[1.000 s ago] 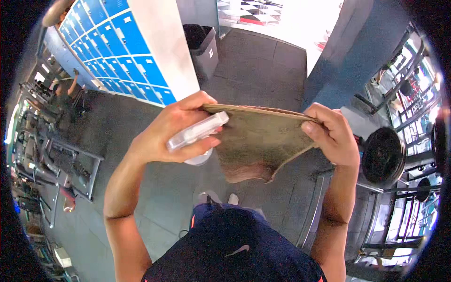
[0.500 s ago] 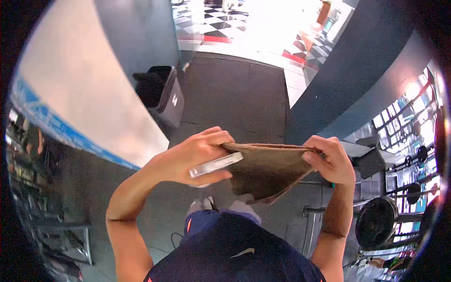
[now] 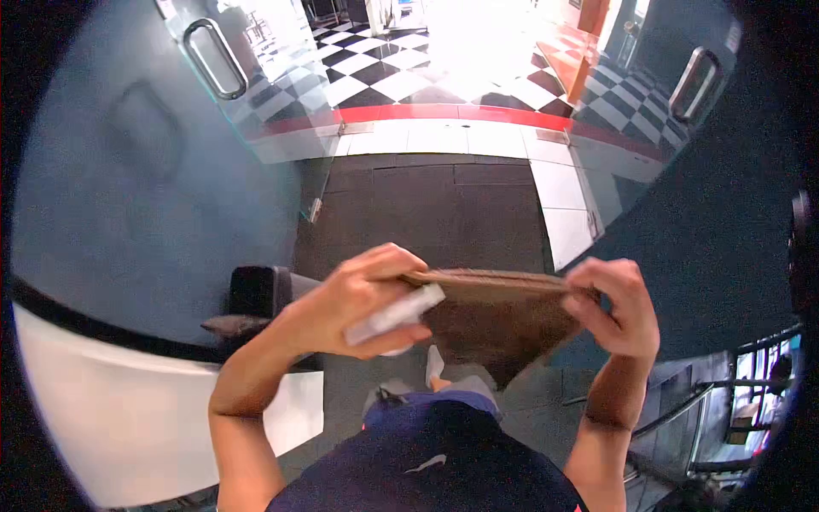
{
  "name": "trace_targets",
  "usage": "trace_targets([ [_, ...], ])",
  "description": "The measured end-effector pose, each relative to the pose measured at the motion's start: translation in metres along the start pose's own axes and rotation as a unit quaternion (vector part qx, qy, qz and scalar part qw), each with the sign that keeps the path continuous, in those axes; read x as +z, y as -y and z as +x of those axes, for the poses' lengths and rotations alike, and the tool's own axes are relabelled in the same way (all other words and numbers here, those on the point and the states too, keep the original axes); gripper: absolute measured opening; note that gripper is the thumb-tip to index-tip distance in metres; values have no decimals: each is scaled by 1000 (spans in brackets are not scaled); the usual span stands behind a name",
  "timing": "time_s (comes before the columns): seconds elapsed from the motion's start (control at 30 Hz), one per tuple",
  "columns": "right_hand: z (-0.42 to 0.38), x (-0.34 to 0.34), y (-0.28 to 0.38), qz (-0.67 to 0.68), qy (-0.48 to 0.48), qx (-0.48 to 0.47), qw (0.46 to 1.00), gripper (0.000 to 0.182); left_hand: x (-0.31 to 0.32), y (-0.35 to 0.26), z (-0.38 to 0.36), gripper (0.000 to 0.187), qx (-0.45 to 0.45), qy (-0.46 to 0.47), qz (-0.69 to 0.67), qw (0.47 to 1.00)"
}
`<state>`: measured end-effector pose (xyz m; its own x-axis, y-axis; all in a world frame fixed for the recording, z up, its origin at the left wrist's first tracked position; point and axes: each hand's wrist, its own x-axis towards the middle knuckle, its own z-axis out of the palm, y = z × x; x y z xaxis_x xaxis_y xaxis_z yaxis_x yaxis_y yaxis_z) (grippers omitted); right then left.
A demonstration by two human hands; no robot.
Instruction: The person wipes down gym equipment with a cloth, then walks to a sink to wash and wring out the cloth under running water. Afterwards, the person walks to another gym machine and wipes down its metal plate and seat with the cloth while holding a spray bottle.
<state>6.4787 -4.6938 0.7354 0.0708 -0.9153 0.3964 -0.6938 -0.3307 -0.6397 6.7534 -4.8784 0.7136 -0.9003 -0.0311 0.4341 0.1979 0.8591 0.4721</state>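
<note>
A brown folded cloth (image 3: 503,320) hangs between my two hands in front of my body, its top edge pulled nearly straight and its lower part drooping to a point. My left hand (image 3: 371,299) pinches the cloth's left corner and also keeps a white, flat rectangular object (image 3: 394,316) against its palm and fingers. At the right corner, the thumb and fingers of my right hand (image 3: 618,307) are closed on the cloth.
Open glass doors with metal handles (image 3: 215,60) (image 3: 695,84) stand on both sides ahead. Beyond lies a checkered floor (image 3: 375,72). A dark bin (image 3: 256,292) is by my left forearm, a white panel (image 3: 111,410) at lower left, metal rails (image 3: 674,418) at lower right.
I have moved forward toward the doorway, and both glass doors now show more fully. The bin and white panel sit lower in view. Both hands still hold the cloth.
</note>
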Motion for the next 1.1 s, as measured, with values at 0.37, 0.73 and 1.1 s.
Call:
trace_targets([
  [0.37, 376, -28, -260, 12, 151, -24, 988, 18, -132, 341, 147, 25, -102, -72, 28, 992],
  [0.73, 583, -183, -408, -42, -19, 132, 990, 16, -252, 624, 427, 23, 80, 14, -69, 994],
  [1.1, 820, -303, -627, -10, -81, 153, 985, 15, -336, 881, 666, 23, 49, 56, -86, 993],
])
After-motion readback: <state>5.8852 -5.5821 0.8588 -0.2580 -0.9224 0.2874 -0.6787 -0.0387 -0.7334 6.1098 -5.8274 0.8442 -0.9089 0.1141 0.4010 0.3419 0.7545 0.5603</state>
